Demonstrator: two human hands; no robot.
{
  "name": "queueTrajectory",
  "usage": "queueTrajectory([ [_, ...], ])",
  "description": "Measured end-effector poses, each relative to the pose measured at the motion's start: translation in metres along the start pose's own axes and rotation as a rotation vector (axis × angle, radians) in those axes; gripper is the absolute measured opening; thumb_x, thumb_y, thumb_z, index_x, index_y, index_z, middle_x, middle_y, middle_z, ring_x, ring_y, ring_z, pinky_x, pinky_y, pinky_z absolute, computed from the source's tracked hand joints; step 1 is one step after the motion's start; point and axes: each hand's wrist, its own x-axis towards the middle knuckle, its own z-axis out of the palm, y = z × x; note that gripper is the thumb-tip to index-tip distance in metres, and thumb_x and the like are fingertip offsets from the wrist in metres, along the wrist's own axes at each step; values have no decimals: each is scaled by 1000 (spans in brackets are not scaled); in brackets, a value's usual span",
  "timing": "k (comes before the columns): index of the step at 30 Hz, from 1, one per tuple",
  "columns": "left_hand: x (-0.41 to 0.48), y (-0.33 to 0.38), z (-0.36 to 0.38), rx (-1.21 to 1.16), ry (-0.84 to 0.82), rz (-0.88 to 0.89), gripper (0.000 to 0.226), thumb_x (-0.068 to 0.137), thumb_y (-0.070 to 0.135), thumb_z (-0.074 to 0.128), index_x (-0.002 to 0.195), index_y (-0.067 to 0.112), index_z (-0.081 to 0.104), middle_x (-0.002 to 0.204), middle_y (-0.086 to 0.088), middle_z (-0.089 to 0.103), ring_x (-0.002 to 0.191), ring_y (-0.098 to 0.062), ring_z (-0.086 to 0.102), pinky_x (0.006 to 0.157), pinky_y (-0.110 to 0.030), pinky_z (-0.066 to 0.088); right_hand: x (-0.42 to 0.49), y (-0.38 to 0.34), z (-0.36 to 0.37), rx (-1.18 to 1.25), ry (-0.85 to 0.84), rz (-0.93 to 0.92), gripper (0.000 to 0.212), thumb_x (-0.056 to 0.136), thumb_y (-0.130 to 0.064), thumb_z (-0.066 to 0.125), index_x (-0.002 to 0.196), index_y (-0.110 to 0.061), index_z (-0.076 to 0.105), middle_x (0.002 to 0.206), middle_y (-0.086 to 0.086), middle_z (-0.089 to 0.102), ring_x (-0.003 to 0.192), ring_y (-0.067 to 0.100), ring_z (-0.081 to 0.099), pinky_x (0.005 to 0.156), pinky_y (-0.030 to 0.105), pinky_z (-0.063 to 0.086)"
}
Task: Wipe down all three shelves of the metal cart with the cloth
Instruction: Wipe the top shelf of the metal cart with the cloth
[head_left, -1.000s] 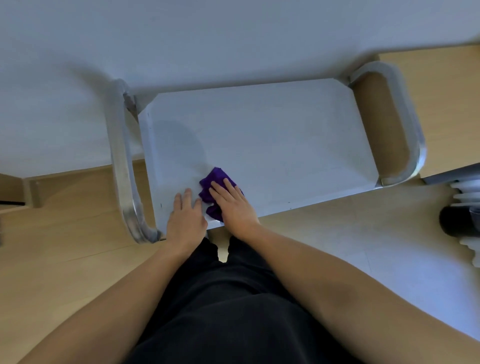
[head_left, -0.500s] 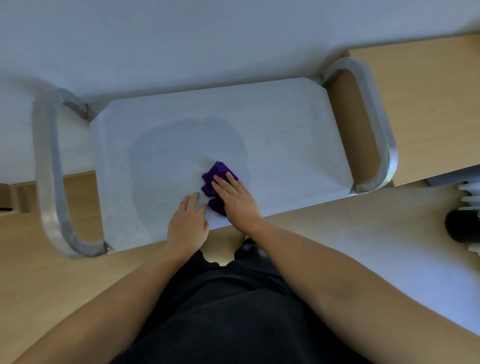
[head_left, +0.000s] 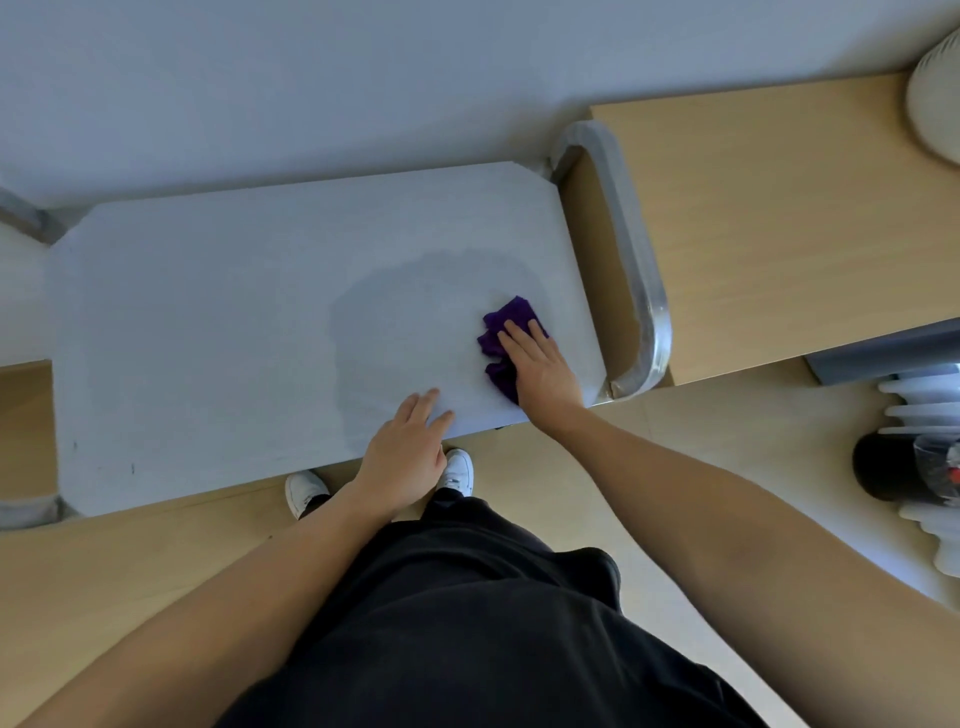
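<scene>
The metal cart's top shelf (head_left: 218, 322) is a pale grey slab seen from above, standing against a white wall. A crumpled purple cloth (head_left: 506, 325) lies near the shelf's right end. My right hand (head_left: 540, 364) presses flat on the cloth with straight fingers. My left hand (head_left: 410, 452) rests flat on the shelf's front edge, a little left of the cloth, holding nothing. A darker damp patch spreads over the shelf left of and behind the cloth. The lower shelves are hidden under the top one.
The cart's curved metal handle (head_left: 636, 270) loops off the right end, next to a light wooden cabinet top (head_left: 779, 218). A black cylinder (head_left: 893, 473) and white ribbed object (head_left: 930, 415) stand on the floor at right. My white shoes (head_left: 457, 470) show below the shelf's front edge.
My right hand has slid the cloth from the shelf's left-middle to its right end, leaving a damp trail. My left hand has shifted along the front edge with it.
</scene>
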Motion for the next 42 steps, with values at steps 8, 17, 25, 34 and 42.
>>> queueTrajectory([
  [8, 5, 10, 0, 36, -61, -73, 52, 93, 21, 45, 143, 20, 34, 160, -1, 6, 147, -23, 9, 93, -36, 50, -9, 32, -3, -3, 78, 325, 67, 89, 4, 40, 151, -17, 24, 161, -2, 15, 149, 25, 2, 122, 43, 6],
  [17, 3, 2, 4, -33, -41, -76, 57, 94, 21, 49, 148, 24, 31, 161, 0, 10, 147, -21, 9, 105, -37, 43, -15, -48, 24, 42, 0, -100, 59, 94, -11, 51, 149, -14, 31, 159, 0, 22, 149, 24, 5, 122, 40, 3],
  [25, 5, 5, 0, -70, -60, -93, 55, 94, 18, 45, 146, 27, 32, 161, 9, 3, 148, -13, 3, 93, -33, 49, 1, 43, -12, -46, -6, 176, 67, 88, -3, 43, 151, -19, 27, 160, -3, 19, 149, 21, 7, 122, 36, 8],
  [34, -8, -12, -8, -72, -35, -66, 48, 94, 20, 44, 142, 25, 41, 160, 10, 12, 146, -10, 14, 90, -31, 49, -5, 26, 0, 16, 115, 306, 63, 88, -2, 45, 148, -17, 33, 159, -2, 21, 149, 24, 6, 121, 41, 2],
  [42, -52, -81, -16, -129, 88, -156, 38, 92, 16, 49, 129, 15, 57, 152, 0, 35, 138, -17, 34, 89, -33, 49, 0, -44, 29, 109, 213, 394, 60, 89, -3, 44, 148, -12, 34, 156, 2, 29, 148, 27, 11, 122, 43, 9],
])
